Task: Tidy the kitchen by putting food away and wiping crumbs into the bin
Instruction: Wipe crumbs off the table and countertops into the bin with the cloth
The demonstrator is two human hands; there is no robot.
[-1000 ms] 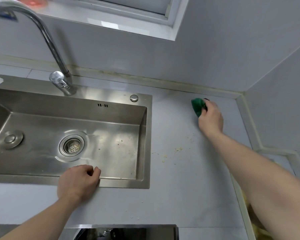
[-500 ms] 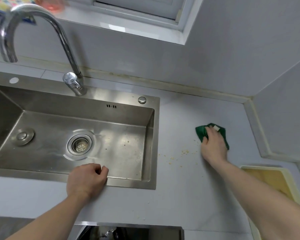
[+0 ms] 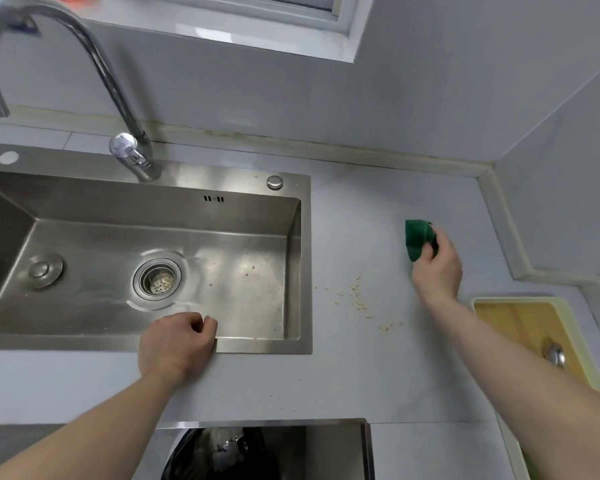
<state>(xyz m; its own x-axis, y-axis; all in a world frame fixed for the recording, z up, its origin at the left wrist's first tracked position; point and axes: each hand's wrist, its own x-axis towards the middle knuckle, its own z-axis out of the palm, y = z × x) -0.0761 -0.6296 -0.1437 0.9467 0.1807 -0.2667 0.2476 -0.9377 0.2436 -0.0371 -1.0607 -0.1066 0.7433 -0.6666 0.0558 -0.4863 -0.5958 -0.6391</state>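
Nearest, a bin [image 3: 267,452] with a dark liner sits below the tabletop [image 3: 343,386] edge. The left hand [image 3: 175,344] rests curled and empty on the sink [image 3: 257,346] front rim. Beyond it, crumbs [image 3: 357,299] lie scattered right of the sink: light, loose, likely to scatter if swept fast. Farther back, the right hand [image 3: 437,268] grips a green cloth [image 3: 417,239], bunched on the tabletop; it looks soft, pliant and best held wadded.
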